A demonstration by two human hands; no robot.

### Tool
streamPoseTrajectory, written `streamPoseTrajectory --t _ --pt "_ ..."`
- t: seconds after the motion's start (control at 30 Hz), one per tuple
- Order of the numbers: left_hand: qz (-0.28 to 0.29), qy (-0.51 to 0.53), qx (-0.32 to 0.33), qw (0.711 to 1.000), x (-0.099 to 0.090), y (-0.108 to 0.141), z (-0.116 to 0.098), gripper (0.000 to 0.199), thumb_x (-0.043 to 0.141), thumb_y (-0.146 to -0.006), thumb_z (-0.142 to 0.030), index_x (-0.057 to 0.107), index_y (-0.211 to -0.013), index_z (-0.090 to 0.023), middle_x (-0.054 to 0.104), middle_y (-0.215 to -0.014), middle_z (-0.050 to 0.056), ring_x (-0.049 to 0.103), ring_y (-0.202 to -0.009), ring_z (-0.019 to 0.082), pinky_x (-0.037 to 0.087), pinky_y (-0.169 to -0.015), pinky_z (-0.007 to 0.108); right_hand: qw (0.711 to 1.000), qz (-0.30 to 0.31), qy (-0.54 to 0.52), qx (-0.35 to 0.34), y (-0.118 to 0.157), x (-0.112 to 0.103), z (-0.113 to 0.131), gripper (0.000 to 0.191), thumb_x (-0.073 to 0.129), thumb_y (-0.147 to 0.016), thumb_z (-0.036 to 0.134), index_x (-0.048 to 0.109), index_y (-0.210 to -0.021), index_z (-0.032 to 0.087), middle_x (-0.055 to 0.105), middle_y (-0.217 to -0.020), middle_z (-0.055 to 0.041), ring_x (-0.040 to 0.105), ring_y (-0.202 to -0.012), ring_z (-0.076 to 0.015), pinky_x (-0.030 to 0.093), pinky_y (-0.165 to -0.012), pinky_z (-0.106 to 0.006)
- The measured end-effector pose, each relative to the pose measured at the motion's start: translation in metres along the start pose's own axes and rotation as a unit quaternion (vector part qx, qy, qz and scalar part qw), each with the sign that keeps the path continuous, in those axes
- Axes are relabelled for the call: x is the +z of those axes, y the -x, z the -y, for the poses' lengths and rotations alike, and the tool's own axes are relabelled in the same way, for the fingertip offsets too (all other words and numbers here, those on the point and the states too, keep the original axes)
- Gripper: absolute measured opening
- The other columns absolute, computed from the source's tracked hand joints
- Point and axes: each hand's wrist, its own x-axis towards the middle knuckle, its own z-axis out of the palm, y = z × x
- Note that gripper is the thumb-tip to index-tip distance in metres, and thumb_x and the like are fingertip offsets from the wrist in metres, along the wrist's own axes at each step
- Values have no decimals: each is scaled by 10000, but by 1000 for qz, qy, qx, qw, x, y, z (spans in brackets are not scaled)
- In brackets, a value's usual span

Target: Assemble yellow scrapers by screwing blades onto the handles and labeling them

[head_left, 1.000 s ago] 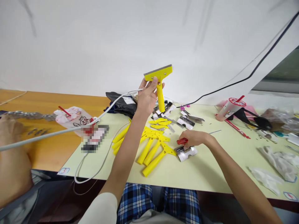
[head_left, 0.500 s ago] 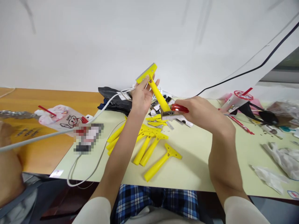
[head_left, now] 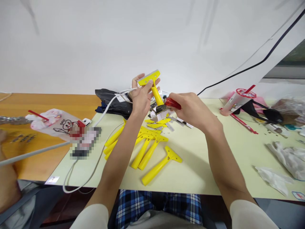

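Observation:
My left hand holds a yellow scraper up above the table, thumb on its wide head, which has a grey blade edge and small screws. The scraper's handle slants down to the right. My right hand is closed around a red tool handle beside the lower end of the scraper; the tool's tip is hard to make out. Under my hands lie small yellow pieces and metal strips. Several yellow scraper bodies lie nearer me, with one apart at the right.
A black plastic bag is behind my left arm. White cables cross the left side, by a bagged drink and a pixelated object. At right are a cup, black straps and white wrapping. Another person's arm shows at far left.
The scraper's handle end has tipped away and looks shorter. My right hand with the red tool has moved left and slightly up. The view has shifted slightly.

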Motion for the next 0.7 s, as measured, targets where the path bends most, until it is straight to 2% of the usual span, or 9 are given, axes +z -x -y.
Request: streamPoseTrajectory --t 0.17,0.27,0.5,0.6,0.7 --pt "-17 11 11 1000 -13 -10 8 489 816 -950 -159 588 -1354 -313 789 -1372 96 747 -1385 283 634 -1087 395 1000 1 19 9 -1 6 6 275 476 -829 -28 527 -890 235 555 -747 -18 411 -653 -196 216 -660 -338" --pt "-16 -1 -15 1000 -17 -15 8 496 858 -886 -128 629 -1289 -305 815 -1300 81 793 -1293 278 659 -1009 355 1000 -2 23 13 -1 6 8 285 472 -845 -31 551 -917 233 582 -774 -24 430 -669 -204 227 -667 -338" --pt "104 -99 -95 985 -12 -3 -14 401 956 -776 -118 725 -1083 -232 834 -1061 72 838 -965 242 666 -815 293 998 -30 46 11 -1 5 6 305 463 -891 -25 580 -1007 232 636 -859 -37 469 -692 -210 233 -667 -340" --pt "158 -164 -77 971 -12 3 -25 304 988 -782 -211 728 -939 -207 791 -900 49 794 -856 213 654 -772 288 996 -60 71 19 -1 7 2 302 466 -913 -12 586 -1039 235 664 -902 -49 487 -693 -214 222 -660 -345" --pt "190 -264 -35 945 -13 5 -33 268 995 -779 -273 739 -824 -209 708 -731 18 752 -796 206 624 -716 272 991 -90 98 31 1 8 0 301 483 -922 2 592 -1070 240 693 -953 -58 509 -706 -219 212 -655 -345"
